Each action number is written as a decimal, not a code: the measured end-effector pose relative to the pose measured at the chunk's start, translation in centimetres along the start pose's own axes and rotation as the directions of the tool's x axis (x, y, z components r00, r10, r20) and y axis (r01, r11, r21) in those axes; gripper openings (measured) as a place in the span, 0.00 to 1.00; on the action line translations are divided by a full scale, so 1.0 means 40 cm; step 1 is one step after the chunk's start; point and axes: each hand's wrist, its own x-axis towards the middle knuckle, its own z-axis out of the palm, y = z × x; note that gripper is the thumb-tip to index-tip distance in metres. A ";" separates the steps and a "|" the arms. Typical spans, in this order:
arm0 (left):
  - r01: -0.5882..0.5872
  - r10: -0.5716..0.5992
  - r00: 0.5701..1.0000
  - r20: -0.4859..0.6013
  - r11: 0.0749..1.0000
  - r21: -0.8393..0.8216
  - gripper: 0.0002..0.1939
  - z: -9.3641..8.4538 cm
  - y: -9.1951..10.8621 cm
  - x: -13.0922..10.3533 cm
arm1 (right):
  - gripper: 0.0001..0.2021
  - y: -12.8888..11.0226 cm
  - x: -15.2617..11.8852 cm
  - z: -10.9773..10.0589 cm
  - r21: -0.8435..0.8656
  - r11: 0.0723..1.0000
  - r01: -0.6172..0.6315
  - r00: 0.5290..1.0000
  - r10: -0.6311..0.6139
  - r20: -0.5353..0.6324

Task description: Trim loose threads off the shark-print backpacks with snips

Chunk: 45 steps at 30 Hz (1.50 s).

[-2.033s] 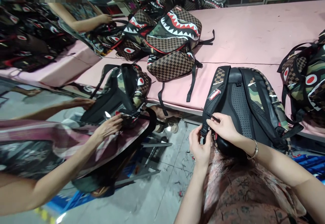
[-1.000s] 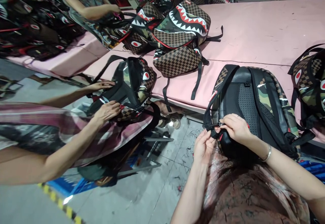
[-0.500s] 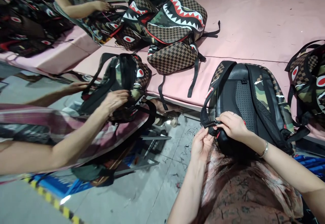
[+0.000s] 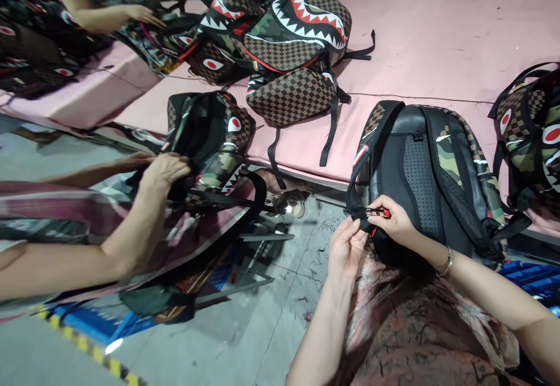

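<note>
A black backpack (image 4: 417, 170) with camouflage and checkered panels leans against the table edge, back panel and shoulder straps facing me. My left hand (image 4: 347, 249) pinches the lower end of its left shoulder strap (image 4: 356, 199) near the bottom corner. My right hand (image 4: 396, 223) is closed around small thread snips (image 4: 378, 212) with a red part and dark blades. The snips point left, and their tips are at the strap end just above my left fingertips. Whether the blades touch a thread is too small to tell.
A pink-covered table (image 4: 415, 42) runs across. Shark-mouth backpacks (image 4: 301, 21) lie on it, and another backpack (image 4: 531, 129) stands at the right. At left, a co-worker's hand (image 4: 168, 167) handles an open backpack (image 4: 210, 135); a second person stands behind. Thread scraps litter the grey floor (image 4: 280, 316).
My right hand has turned the snips so their red part shows; my left hand keeps its hold on the strap. The co-worker's hand has moved left, and their backpack now gapes open.
</note>
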 end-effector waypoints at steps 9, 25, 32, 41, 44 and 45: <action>0.078 -0.079 0.995 -0.056 0.997 -0.016 0.09 -0.016 0.002 0.005 | 0.06 -0.052 0.041 -0.092 -0.227 0.958 0.174 0.976 -0.199 -0.091; 0.033 -0.033 0.999 -0.005 0.999 0.028 0.09 -0.011 -0.005 -0.004 | 0.10 -0.027 0.040 -0.077 -0.655 0.589 0.475 0.880 -0.341 0.331; 0.033 -0.033 0.999 -0.018 0.999 0.016 0.09 -0.019 -0.008 0.001 | 0.09 -0.020 0.033 -0.074 -0.668 0.579 0.468 0.883 -0.332 0.331; 0.058 -0.057 0.998 -0.003 0.998 0.008 0.10 -0.021 -0.004 0.004 | 0.06 -0.027 0.029 -0.053 -0.520 0.789 0.327 0.944 -0.292 0.150; 0.048 -0.048 0.999 -0.007 0.999 0.017 0.09 -0.023 -0.003 0.002 | 0.05 -0.035 0.030 -0.053 -0.547 0.765 0.340 0.940 -0.261 0.219; 0.039 -0.039 0.999 0.003 0.999 0.026 0.09 -0.023 -0.002 0.000 | 0.05 -0.038 0.032 -0.052 -0.530 0.788 0.312 0.950 -0.242 0.199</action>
